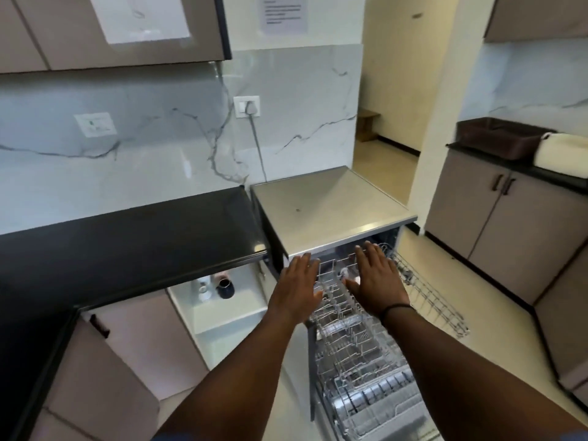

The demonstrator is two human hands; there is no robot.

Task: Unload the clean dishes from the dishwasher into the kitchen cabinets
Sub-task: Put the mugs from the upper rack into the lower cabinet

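Observation:
The dishwasher (331,205) stands open under its pale grey top, with its wire racks (359,354) pulled out toward me. My left hand (299,283) and my right hand (377,275) reach over the upper rack near the machine's mouth, fingers straight and spread, holding nothing. Between the hands a small pale dish (348,271) shows in the rack, partly hidden and blurred. The lower rack (381,405) lies below on the open door.
An open lower cabinet (229,307) left of the dishwasher holds a white mug (203,289) and a dark cup (225,286). The black countertop (127,249) runs left. Closed cabinets (496,230) with a brown basket (496,138) stand at right. Upper cabinets (127,30) hang above.

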